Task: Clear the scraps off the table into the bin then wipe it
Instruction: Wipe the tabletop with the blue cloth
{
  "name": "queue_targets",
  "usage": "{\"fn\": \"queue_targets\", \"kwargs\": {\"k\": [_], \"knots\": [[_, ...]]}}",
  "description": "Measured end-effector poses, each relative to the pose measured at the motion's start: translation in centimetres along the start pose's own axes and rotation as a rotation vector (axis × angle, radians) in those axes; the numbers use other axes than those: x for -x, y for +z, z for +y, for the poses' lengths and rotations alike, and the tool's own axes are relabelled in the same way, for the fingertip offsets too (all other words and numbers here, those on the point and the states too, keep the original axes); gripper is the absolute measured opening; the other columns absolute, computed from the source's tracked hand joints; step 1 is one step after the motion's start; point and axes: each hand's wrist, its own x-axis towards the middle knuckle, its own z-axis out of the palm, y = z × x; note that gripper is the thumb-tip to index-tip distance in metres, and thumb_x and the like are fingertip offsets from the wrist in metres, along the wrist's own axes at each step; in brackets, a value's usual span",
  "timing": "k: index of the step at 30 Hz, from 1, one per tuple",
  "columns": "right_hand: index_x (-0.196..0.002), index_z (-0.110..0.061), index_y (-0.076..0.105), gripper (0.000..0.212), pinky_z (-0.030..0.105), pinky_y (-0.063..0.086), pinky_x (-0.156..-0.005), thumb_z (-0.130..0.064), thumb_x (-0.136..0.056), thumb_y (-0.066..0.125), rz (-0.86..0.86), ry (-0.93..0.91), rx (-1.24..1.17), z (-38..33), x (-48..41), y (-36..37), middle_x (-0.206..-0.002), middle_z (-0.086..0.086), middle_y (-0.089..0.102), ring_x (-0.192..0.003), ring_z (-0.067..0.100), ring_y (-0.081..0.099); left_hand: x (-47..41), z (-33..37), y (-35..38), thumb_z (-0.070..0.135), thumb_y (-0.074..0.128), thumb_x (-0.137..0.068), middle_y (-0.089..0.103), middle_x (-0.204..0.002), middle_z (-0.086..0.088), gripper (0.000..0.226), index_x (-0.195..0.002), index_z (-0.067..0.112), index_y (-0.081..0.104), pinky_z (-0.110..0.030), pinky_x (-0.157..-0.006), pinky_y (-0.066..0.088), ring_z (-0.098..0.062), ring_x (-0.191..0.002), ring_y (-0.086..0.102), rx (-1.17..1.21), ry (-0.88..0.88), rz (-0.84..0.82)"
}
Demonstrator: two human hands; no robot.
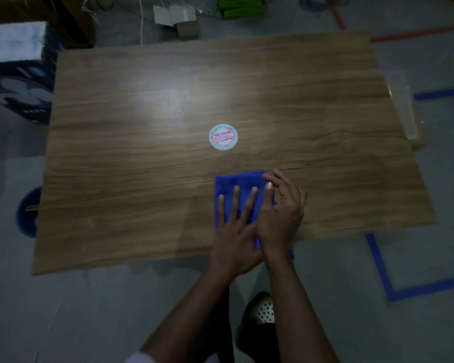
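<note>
A rectangular wood-grain table [142, 179] fills the middle. A round printed paper sticker [223, 137] lies at its centre. Nearer, by the front edge, a folded blue cloth [236, 180] lies on the table, with the left hand [232, 231] flat on it and the right hand [281, 216] over its right side. A round blue bin [26, 213] stands on the floor left of the table. An open brown cardboard box [178, 19] lies beyond the far edge.

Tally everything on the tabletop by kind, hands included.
Blue cloth: 1
Round printed label: 1
Hands: 2 (left hand, right hand)
Total: 4
</note>
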Motion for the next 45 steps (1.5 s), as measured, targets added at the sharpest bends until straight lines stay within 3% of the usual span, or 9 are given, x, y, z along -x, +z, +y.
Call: {"fn": "queue_targets", "kwargs": {"k": [4,8,14,20,24,27,30,36,45], "knots": [[-0.105,-0.015,0.077,0.023,0.030,0.042,-0.106,-0.014,-0.093,0.058,0.047,0.031,0.005,0.9,0.7,-1.0,-0.121,-0.001,0.072,-0.116,0.019,0.058,-6.0,1.4,2.0,0.051,0.035,-0.105,0.026,-0.168,-0.006,0.060,-0.159,0.026,0.032,-0.067,-0.117,0.024,-0.042,-0.155,0.015,-0.034,0.062,-0.018],[-0.103,-0.014,0.078,0.021,0.022,0.038,-0.103,-0.010,-0.092,0.060,0.035,-0.004,0.062,2.3,0.8,-1.5,-0.120,0.001,0.072,-0.114,0.020,0.057,-9.6,-1.2,2.2,0.065,0.028,-0.098,0.012,-0.172,-0.001,0.062,-0.158,0.047,0.028,-0.064,-0.123,0.005,-0.037,-0.158,0.003,-0.113,0.092,-0.058],[-0.103,-0.017,0.077,0.021,0.019,0.034,-0.102,-0.009,-0.094,0.060,-0.008,-0.036,0.091,3.2,1.9,-3.3,-0.121,0.000,0.071,-0.114,0.024,0.060,-6.7,-7.6,-0.8,0.074,0.032,-0.097,0.011,-0.172,0.002,0.064,-0.156,0.050,0.030,-0.062,-0.124,0.005,-0.035,-0.158,0.003,-0.142,-0.200,0.029],[-0.103,-0.017,0.078,0.024,0.027,0.039,-0.103,-0.013,-0.092,0.058,-0.066,0.048,0.020,2.8,3.4,-4.8,-0.119,0.001,0.072,-0.115,0.024,0.060,3.6,-0.7,-0.3,0.070,0.041,-0.096,0.012,-0.172,-0.004,0.068,-0.158,0.043,0.031,-0.067,-0.121,0.010,-0.040,-0.157,0.000,-0.072,-0.134,0.023],[-0.104,-0.018,0.078,0.025,0.015,0.036,-0.099,-0.016,-0.092,0.056,-0.090,0.081,-0.012,2.6,3.4,-4.9,-0.119,0.001,0.071,-0.116,0.024,0.058,2.0,2.2,1.2,0.062,0.052,-0.090,0.008,-0.172,-0.005,0.079,-0.160,0.036,0.029,-0.069,-0.119,0.012,-0.042,-0.157,-0.003,-0.009,-0.006,-0.010],[-0.103,-0.018,0.077,0.024,0.025,0.040,-0.099,-0.015,-0.091,0.057,-0.091,0.066,-0.004,3.3,2.7,-4.9,-0.119,0.000,0.072,-0.114,0.021,0.059,-2.5,0.4,1.7,0.067,0.037,-0.095,0.011,-0.172,0.000,0.065,-0.155,0.043,0.037,-0.066,-0.121,0.011,-0.037,-0.158,0.001,-0.037,0.002,-0.039],[-0.103,-0.018,0.078,0.021,0.028,0.041,-0.099,-0.009,-0.092,0.061,-0.076,0.070,0.018,3.9,1.9,-5.0,-0.118,0.000,0.072,-0.112,0.021,0.058,-6.8,-2.5,1.3,0.078,0.025,-0.094,0.007,-0.172,0.005,0.067,-0.156,0.053,0.026,-0.062,-0.123,0.005,-0.033,-0.159,-0.001,-0.115,-0.039,-0.061],[-0.102,-0.019,0.078,0.021,0.035,0.044,-0.101,-0.005,-0.093,0.064,-0.131,0.079,0.012,3.8,1.9,-4.6,-0.118,-0.001,0.072,-0.114,0.020,0.058,-5.5,-4.4,0.1,0.076,0.033,-0.097,0.007,-0.172,0.004,0.066,-0.157,0.051,0.027,-0.061,-0.124,0.004,-0.033,-0.159,-0.002,-0.149,-0.217,0.022],[-0.099,-0.019,0.078,0.021,0.005,0.031,-0.098,-0.007,-0.090,0.063,-0.197,0.098,-0.030,2.7,3.2,-3.8,-0.114,-0.002,0.072,-0.112,0.020,0.059,1.3,0.2,0.0,0.067,0.034,-0.096,0.006,-0.172,-0.007,0.070,-0.160,0.041,0.025,-0.068,-0.120,0.011,-0.041,-0.157,-0.004,-0.054,-0.072,-0.041]]}}
